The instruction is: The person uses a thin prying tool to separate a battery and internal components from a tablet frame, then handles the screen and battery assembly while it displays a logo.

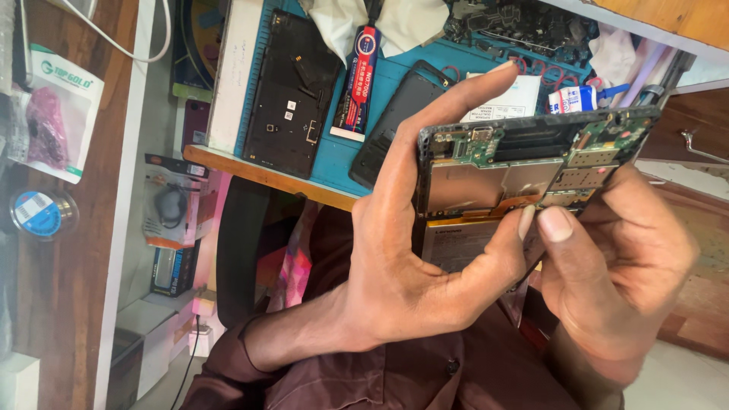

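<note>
I hold an opened phone (524, 163) up in front of me, its back cover off, showing green circuit boards, metal shields and a silver battery. My left hand (414, 250) grips its left edge, index finger stretched over the top and thumb pressed on the battery. My right hand (615, 262) supports the phone from the right and below, its thumb tip touching the lower edge of the board beside my left thumb.
A blue work mat (342, 163) on the bench behind carries a black back cover (292, 95), a second dark phone shell (395, 121), a red and blue glue tube (357, 83), a small bottle (571, 99) and loose parts. Packaged goods (171, 209) sit on shelves at left.
</note>
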